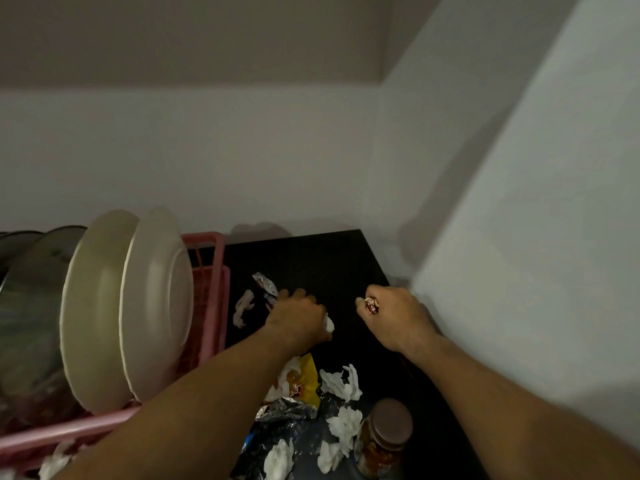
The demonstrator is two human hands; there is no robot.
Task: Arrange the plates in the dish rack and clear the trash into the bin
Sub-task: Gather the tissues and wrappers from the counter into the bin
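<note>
Already racked: two plates stand on edge in the pink rack, beside what look like steel pans — that half looks done.
Trash: mostly still out — tissues, a yellow wrapper and foil litter the dark surface.
Left hand: closed on a white tissue, fingers at a silver wrapper.
Right hand: fisted round a small red wrapper.
Bin: not in view.
In the way: a jar stands among the tissues, near the front.
</note>
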